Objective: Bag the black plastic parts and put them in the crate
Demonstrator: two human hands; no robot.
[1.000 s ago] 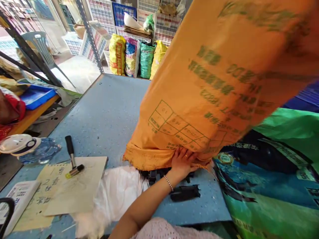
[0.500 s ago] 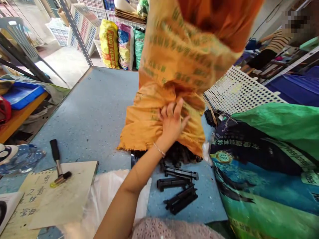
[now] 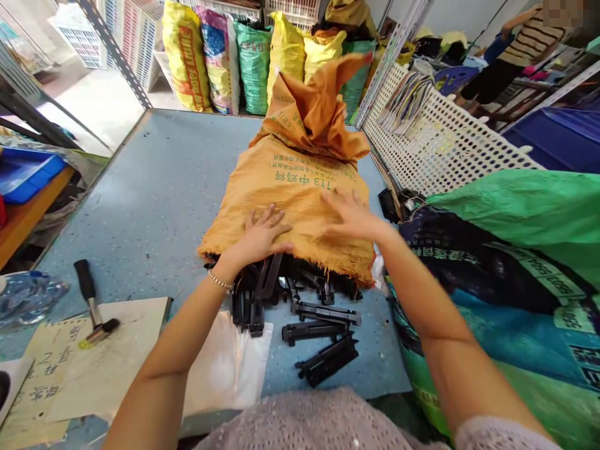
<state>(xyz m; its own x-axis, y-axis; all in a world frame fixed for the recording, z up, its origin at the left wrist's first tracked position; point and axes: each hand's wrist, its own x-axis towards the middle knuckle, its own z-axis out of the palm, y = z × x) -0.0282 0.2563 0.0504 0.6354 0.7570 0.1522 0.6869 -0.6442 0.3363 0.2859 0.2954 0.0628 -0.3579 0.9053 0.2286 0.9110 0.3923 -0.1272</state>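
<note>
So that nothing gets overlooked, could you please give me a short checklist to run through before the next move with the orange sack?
1. Left hand on the sack, fingers spread: ok.
2. Right hand pressing on the sack: cannot tell; it is blurred.
3. Black parts all out from under the sack: cannot tell; its frayed edge hides what lies beneath.
4. White plastic clear of the parts: not ok; some overlap its edge.
5. Hammer apart from the sack: ok; it lies off to the left, its head on the card.
</note>
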